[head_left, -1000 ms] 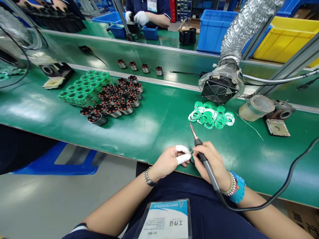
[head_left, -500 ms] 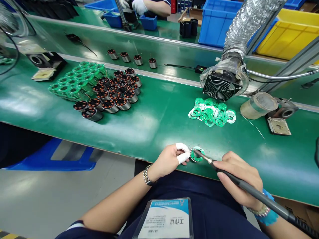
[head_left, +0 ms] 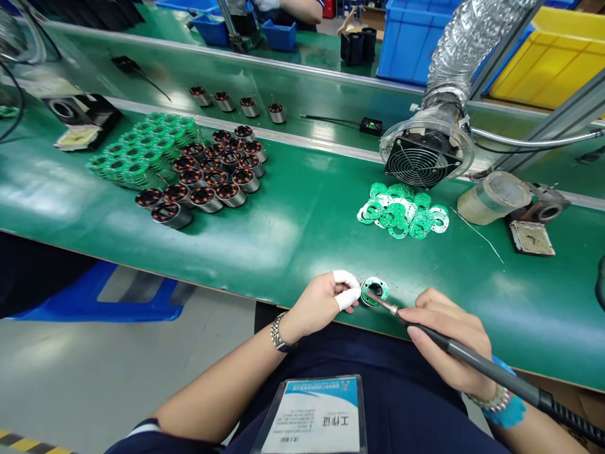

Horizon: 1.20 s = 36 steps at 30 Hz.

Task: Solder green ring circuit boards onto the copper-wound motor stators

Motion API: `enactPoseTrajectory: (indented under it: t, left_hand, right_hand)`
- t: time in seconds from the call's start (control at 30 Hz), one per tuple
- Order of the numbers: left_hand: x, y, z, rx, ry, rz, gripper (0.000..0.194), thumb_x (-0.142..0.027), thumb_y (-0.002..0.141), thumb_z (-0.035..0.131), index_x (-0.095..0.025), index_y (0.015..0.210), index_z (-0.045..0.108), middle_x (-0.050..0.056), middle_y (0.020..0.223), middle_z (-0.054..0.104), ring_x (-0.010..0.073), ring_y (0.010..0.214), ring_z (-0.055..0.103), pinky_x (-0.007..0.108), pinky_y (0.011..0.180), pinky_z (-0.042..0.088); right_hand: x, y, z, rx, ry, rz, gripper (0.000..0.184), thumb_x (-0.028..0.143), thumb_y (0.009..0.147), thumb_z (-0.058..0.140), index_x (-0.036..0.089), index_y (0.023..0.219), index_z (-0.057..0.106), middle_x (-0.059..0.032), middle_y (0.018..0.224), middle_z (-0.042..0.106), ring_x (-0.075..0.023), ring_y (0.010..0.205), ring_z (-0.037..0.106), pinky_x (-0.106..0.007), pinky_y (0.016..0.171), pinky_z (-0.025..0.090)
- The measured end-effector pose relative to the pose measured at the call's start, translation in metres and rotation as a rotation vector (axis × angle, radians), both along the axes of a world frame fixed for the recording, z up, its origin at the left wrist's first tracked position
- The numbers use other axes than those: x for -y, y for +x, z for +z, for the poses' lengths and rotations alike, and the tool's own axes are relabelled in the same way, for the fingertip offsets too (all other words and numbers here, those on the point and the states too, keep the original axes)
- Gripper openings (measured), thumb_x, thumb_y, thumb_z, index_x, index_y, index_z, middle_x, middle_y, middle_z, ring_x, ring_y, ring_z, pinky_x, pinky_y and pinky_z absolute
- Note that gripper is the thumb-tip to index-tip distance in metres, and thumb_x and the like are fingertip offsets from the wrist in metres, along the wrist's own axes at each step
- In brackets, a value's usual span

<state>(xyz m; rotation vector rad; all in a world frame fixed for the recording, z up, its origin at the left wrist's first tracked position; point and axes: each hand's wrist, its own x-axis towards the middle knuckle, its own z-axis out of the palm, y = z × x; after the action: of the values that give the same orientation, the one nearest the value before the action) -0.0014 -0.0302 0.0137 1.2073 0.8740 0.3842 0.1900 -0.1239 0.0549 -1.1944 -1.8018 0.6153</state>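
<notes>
Near the front edge of the bench sits a green ring-shaped circuit board (head_left: 382, 291), seemingly on top of a motor stator whose body is mostly hidden. My left hand (head_left: 326, 299), with white covers on thumb and forefinger, is closed against the left side of this piece. A soldering iron (head_left: 442, 340) slants across from the right in my right hand (head_left: 454, 343), its fingers wrapped round the grey handle. The iron's tip reaches the lower left of the ring; whether it touches a pad is too small to tell.
Loose ring boards (head_left: 401, 211) lie below a fume extractor fan (head_left: 420, 162). Wound stators (head_left: 205, 198) and stacked green boards (head_left: 142, 151) stand to the left. A translucent cup (head_left: 498, 197), a soldering-iron stand (head_left: 534, 233) and a thin wire (head_left: 479, 234) are at right. Another person's arm (head_left: 302, 9) shows behind.
The iron and my right hand have shifted slightly left, the tip now lower on the ring. My left hand stays almost in place. The view has moved a little.
</notes>
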Motion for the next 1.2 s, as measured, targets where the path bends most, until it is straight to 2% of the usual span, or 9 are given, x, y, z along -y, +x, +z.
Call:
enactPoseTrajectory:
  t: [0.17,0.47,1.03,1.1,1.2]
  left_hand:
    - [0.0,0.0,0.0,-0.001,0.007,-0.002,0.008,-0.02,0.074,0.057,-0.013,0.073,0.054,0.001,0.065,0.058,0.0098,0.06,0.057,0.022,0.059,0.049]
    - [0.001,0.0,0.0,-0.014,0.013,-0.002,0.007,-0.02,0.074,0.056,-0.014,0.073,0.054,0.0,0.065,0.058,0.0097,0.059,0.057,0.022,0.059,0.049]
    - [0.0,0.001,0.0,-0.014,0.002,0.005,0.008,-0.021,0.074,0.057,-0.014,0.073,0.054,0.0,0.065,0.058,0.0096,0.059,0.057,0.022,0.059,0.049]
    - [0.0,0.001,0.001,-0.022,0.008,0.006,0.009,-0.022,0.073,0.057,-0.014,0.072,0.054,0.0,0.064,0.058,0.0097,0.058,0.057,0.023,0.058,0.049]
    - [0.0,0.002,0.002,-0.028,0.005,0.014,0.011,-0.023,0.073,0.058,-0.014,0.071,0.054,0.0,0.063,0.058,0.01,0.057,0.057,0.023,0.058,0.048]
  right_hand:
    - [0.001,0.001,0.001,-0.007,0.011,0.003,0.03,0.003,0.074,0.053,0.015,0.099,0.063,-0.0047,0.067,0.059,-0.016,0.065,0.05,-0.032,0.057,0.045]
    - [0.001,0.01,0.003,-0.001,0.038,-0.1,0.029,0.004,0.074,0.055,0.018,0.097,0.065,-0.0037,0.068,0.061,-0.0152,0.061,0.054,-0.03,0.055,0.045]
    - [0.0,0.009,0.001,0.015,0.031,-0.079,0.025,0.006,0.076,0.055,0.017,0.096,0.065,-0.0041,0.068,0.063,-0.0153,0.061,0.057,-0.03,0.056,0.047]
    - [0.001,0.01,-0.002,0.007,0.043,-0.111,0.027,0.008,0.078,0.055,0.018,0.101,0.062,-0.0034,0.07,0.064,-0.0159,0.065,0.06,-0.03,0.058,0.049]
    - [0.001,0.008,-0.013,0.066,0.036,-0.205,0.026,0.01,0.081,0.055,0.021,0.105,0.059,-0.0036,0.081,0.068,-0.017,0.076,0.064,-0.031,0.071,0.053]
